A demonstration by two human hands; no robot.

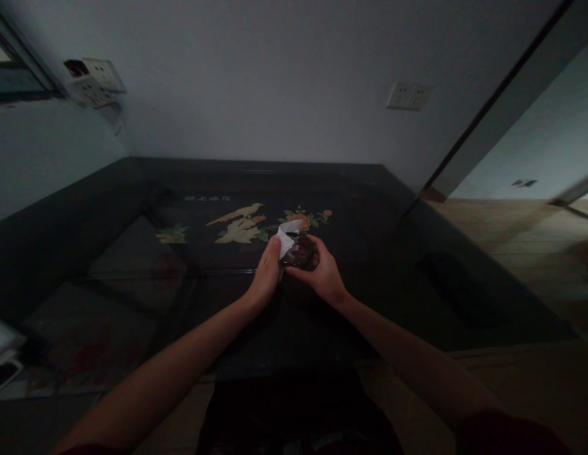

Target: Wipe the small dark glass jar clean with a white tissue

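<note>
Over the dark table, a clear glass cup (300, 254) lies tilted between my two hands. My right hand (326, 270) is wrapped round its right side, thumb below and fingers above. In my left hand (268, 268) is a crumpled white tissue (288, 235), held against the left side of the cup. The tissue's upper part sticks out above my left thumb. Dim light hides the cup's exact shape and some of my fingertips.
The dark glossy tabletop (256, 341) bears a bird-and-flower picture (239, 224). A dark flat object (459, 287) lies at the right. Wall sockets (410, 96) are behind, and a white object (4, 344) stands at the left edge.
</note>
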